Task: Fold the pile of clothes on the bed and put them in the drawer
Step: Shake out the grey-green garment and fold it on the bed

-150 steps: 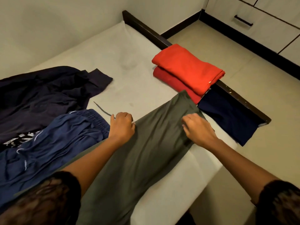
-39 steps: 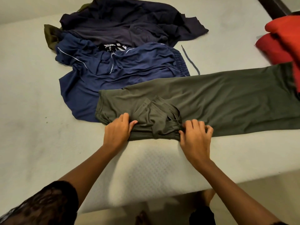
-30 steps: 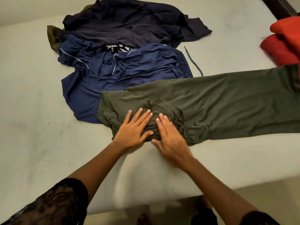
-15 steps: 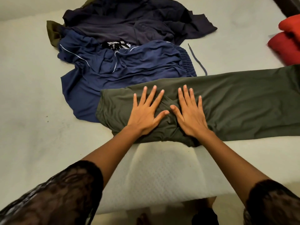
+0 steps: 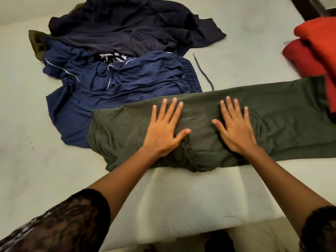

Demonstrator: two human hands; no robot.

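Note:
Olive green trousers (image 5: 283,113) lie stretched left to right along the near edge of the bed (image 5: 21,179). My left hand (image 5: 164,128) presses flat on them near the waist end, fingers spread. My right hand (image 5: 234,128) lies flat a little further right, also spread. Neither hand grips any cloth. Behind them is the loose pile: crumpled blue shorts (image 5: 116,82) with a drawstring, a dark navy garment (image 5: 131,28), a patterned black and white piece between them, and an olive scrap (image 5: 35,42) at the far left.
Folded red clothes (image 5: 312,51) are stacked at the right edge of the bed, touching the trousers' far end. A dark bed frame (image 5: 307,6) shows at the top right. The mattress front edge (image 5: 181,206) drops off just below my arms.
My hands went from pinching the bunched waist to lying flat on the trousers, then slid apart, the right one moving rightward. The bunched fold is flatter.

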